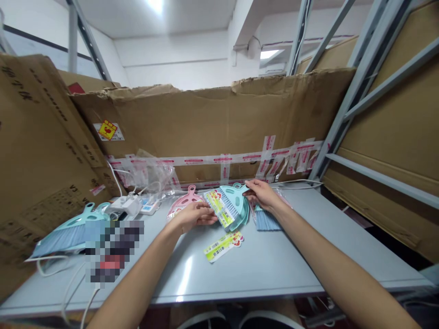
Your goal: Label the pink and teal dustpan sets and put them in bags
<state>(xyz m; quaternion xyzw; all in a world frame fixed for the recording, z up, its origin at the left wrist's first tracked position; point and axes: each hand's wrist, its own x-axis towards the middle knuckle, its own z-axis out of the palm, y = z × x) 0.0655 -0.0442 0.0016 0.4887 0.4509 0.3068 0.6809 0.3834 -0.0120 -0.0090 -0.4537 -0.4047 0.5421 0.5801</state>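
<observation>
Smooth grey tabletop (267, 274) stretches out from the wearer's lap, with a glare streak left of centre. Nearest on its middle lies a loose yellow-green printed card (223, 246). Just beyond it, between the two hands, is the teal dustpan (237, 196) with a blue-bristled brush and a matching card across its front, tilted. The right hand (262, 194) is nearly closed, pinching its upper right side between thumb and fingers. The left hand (197, 217) is partly open, fingers loosely curved at the card's lower left edge; whether they touch it, I cannot tell. Behind the left hand sits a pink dustpan (187, 197); below the right wrist, a blue brush (267, 220). Well apart on the left are another teal brush set (72, 230) and white plugs (132, 204) with cables. Farther back stand taped cardboard (206, 123), grey metal framing (346, 100) and a white wall (171, 59).
</observation>
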